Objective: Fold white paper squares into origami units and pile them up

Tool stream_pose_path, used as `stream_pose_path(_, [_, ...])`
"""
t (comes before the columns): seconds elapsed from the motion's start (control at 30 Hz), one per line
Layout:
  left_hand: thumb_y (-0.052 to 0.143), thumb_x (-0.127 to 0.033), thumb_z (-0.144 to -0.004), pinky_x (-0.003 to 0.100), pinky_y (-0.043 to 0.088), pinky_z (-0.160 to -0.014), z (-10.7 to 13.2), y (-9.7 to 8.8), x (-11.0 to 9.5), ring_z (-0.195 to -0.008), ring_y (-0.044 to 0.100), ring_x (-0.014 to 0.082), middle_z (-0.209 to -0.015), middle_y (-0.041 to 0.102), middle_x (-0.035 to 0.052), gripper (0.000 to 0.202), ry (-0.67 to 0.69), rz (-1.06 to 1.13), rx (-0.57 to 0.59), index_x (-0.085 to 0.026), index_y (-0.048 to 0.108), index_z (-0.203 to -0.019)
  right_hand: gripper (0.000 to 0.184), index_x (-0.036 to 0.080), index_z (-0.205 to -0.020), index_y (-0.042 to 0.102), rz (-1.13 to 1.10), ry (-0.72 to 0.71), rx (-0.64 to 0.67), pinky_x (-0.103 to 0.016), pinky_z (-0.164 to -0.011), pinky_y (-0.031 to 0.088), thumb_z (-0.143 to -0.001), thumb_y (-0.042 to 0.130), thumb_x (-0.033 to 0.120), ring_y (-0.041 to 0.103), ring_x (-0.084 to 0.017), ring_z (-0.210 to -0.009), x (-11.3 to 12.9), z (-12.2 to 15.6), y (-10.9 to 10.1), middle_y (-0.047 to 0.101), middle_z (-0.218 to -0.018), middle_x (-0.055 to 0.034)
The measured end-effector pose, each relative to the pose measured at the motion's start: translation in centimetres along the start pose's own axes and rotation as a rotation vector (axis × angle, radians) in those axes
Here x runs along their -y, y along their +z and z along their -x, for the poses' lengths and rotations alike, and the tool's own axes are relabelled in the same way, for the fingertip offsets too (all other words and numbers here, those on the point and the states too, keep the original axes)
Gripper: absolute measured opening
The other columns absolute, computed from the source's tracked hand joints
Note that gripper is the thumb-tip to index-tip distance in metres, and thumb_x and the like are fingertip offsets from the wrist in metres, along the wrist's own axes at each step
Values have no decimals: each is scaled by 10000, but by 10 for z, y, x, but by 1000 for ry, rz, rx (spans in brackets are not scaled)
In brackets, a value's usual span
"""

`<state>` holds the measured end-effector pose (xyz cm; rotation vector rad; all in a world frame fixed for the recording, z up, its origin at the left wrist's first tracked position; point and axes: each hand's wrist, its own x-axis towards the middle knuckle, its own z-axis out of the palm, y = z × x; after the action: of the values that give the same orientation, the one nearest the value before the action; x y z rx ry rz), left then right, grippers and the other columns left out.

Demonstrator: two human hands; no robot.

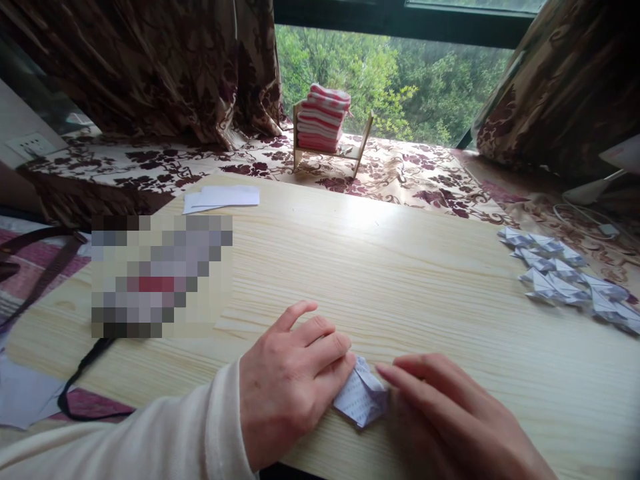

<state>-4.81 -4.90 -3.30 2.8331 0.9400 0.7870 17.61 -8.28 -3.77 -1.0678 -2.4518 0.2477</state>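
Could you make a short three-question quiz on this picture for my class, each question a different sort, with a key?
1. Multiple choice: where in the picture is the cluster of folded paper shapes?
A) Near the top edge
B) By the right edge
C) In the bottom left corner

2. True or false: the striped cloth stack sits on a small rack in front of the window.

3. Short answer: what lies on the table between the left hand and the right hand?

Key:
1. B
2. True
3. A small folded paper with rows of marks on it
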Motion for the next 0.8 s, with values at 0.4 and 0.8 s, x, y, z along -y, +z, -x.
stream_pose_path(0.4, [393, -156, -912, 425, 323, -984, 1, 2, -1, -850, 554, 159, -871, 656, 15, 227, 8, -37, -27, -164, 620, -923, 312, 119, -1175, 547, 146, 22, -21, -318, -678, 469, -898, 402, 129, 498, -204, -806, 18, 10, 17, 595, -938, -113])
stream_pose_path(0.8, [454, -135, -861, 434, 331, -968, 0, 2, 1, -843, 554, 149, -858, 650, 3, 184, 21, -49, -44, -179, 628, -901, 308, 153, -1099, 573, 72, 67, -35, -278, -634, 457, -883, 357, 118, 536, -179, -791, 17, 9, 0, 612, -908, -92])
